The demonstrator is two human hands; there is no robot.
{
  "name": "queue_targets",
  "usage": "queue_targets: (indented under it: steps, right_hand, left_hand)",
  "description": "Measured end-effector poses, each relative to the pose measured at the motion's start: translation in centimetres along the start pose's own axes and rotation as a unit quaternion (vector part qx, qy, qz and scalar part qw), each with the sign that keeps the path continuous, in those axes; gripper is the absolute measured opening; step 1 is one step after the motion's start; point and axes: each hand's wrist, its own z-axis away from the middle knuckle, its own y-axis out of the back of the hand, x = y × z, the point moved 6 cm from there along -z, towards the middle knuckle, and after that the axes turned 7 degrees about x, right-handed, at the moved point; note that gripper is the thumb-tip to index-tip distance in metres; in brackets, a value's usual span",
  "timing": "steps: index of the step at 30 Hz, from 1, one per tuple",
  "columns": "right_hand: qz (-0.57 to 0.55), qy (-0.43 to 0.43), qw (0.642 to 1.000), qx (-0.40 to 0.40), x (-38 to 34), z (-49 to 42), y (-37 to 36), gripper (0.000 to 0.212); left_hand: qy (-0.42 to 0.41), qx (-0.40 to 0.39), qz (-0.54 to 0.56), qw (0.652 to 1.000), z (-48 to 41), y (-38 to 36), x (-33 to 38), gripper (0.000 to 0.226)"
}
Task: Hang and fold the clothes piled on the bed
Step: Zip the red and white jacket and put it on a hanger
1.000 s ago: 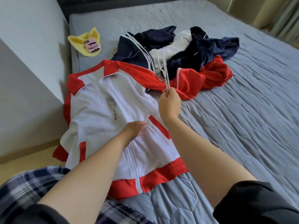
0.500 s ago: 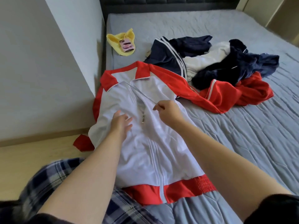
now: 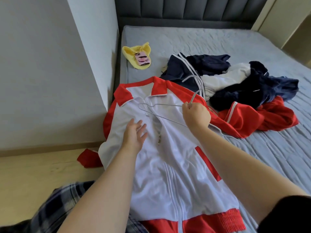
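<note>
A white and red zip jacket (image 3: 168, 165) lies flat, front up, on the grey bed (image 3: 269, 148), its collar toward the headboard. My right hand (image 3: 196, 115) is shut on the neck of a thin wire hanger (image 3: 161, 113), which lies over the jacket's chest just below the collar. My left hand (image 3: 134, 133) rests open on the white chest panel, left of the zip. Behind the jacket sits a pile of navy, white and red clothes (image 3: 244, 88).
A yellow cloth (image 3: 134, 52) with a pink phone (image 3: 142, 59) on it lies near the bed's far left corner. A grey wall (image 3: 50, 73) runs along the left, with wooden floor (image 3: 33, 174) below it. A dark padded headboard (image 3: 185, 12) stands at the back.
My right hand has let go of the white drawstring in the pile and now holds a wire hanger over the jacket's chest. My left hand slid up toward the collar. The view tilted up.
</note>
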Motion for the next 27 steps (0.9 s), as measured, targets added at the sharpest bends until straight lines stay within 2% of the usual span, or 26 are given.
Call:
queue_targets:
  steps: [2, 4, 9, 14, 16, 18, 20, 22, 25, 27]
  right_hand:
    - [0.0, -0.034, 0.999, -0.018, 0.2, -0.7, -1.4, 0.031]
    - [-0.019, -0.075, 0.997, -0.031, 0.5, -1.8, -2.9, 0.032]
    - [-0.027, -0.143, 0.988, -0.043, 0.7, -4.9, -7.1, 0.037]
    - [-0.028, -0.194, 0.97, -0.142, 3.2, -5.3, -13.2, 0.038]
    - [-0.028, -0.195, 0.968, -0.159, 4.1, -5.5, -14.8, 0.038]
    - [-0.028, -0.196, 0.967, -0.158, 4.8, -6.0, -15.9, 0.033]
    - [-0.033, -0.202, 0.966, -0.159, 5.3, -6.7, -16.6, 0.027]
    - [-0.037, -0.208, 0.964, -0.162, 5.9, -7.3, -17.2, 0.028]
    - [-0.021, -0.197, 0.964, -0.175, 6.4, -7.8, -17.9, 0.033]
    - [-0.013, -0.19, 0.965, -0.178, 6.4, -7.8, -18.1, 0.033]
  left_hand:
    - [0.007, -0.033, 0.025, 0.999, -0.3, -0.7, 0.4, 0.047]
    - [0.015, -0.047, 0.017, 0.999, -0.9, -1.1, 0.8, 0.036]
    - [0.01, 0.022, -0.072, 0.997, -3.5, -0.2, 1.0, 0.03]
    - [-0.004, 0.072, -0.102, 0.992, -7.4, -1.3, 2.5, 0.032]
    - [-0.024, 0.082, -0.104, 0.991, -9.0, -1.8, 3.7, 0.035]
    - [-0.084, 0.095, -0.14, 0.982, -10.3, -1.9, 5.2, 0.04]
    - [-0.159, 0.086, -0.227, 0.957, -11.5, -2.3, 6.7, 0.045]
    - [-0.207, 0.053, -0.336, 0.917, -12.6, -3.2, 7.5, 0.044]
    - [-0.247, -0.012, -0.514, 0.821, -14.1, -4.6, 7.9, 0.045]
    - [-0.247, -0.035, -0.593, 0.766, -15.1, -5.1, 8.1, 0.047]
